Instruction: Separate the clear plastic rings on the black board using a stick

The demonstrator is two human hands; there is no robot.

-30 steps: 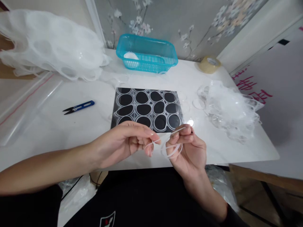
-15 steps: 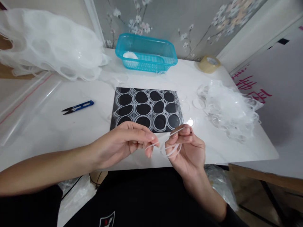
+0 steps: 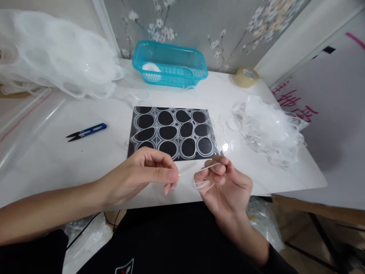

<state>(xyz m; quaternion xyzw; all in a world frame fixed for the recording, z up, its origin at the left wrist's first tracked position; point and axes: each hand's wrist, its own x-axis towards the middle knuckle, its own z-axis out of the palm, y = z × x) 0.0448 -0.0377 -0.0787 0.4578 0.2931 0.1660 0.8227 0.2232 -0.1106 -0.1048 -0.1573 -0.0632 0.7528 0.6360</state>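
My left hand (image 3: 149,171) is closed in a pinch, with the small white end of a thin strip (image 3: 179,176) just showing at the fingertips. Several thin white rings (image 3: 203,185) loop over the thumb of my right hand (image 3: 225,186). Its curled fingers also hold a thin white piece (image 3: 211,166) that sticks out toward the left. A gap separates the two hands. Just beyond them lies a black sheet (image 3: 168,133) covered with rows of translucent white rings; my left knuckles overlap its near edge.
Blue thread snips (image 3: 87,132) lie at the left, near a large bundle of white ring webbing (image 3: 62,57). A blue basket (image 3: 171,62) with a white round item stands at the back. Tape (image 3: 245,77) and a heap of clear plastic scraps (image 3: 269,131) are at the right.
My left hand has drawn away to the left, widening the gap between the hands. Less of its white strip shows. My right hand keeps the rings; the whole view has shifted slightly.
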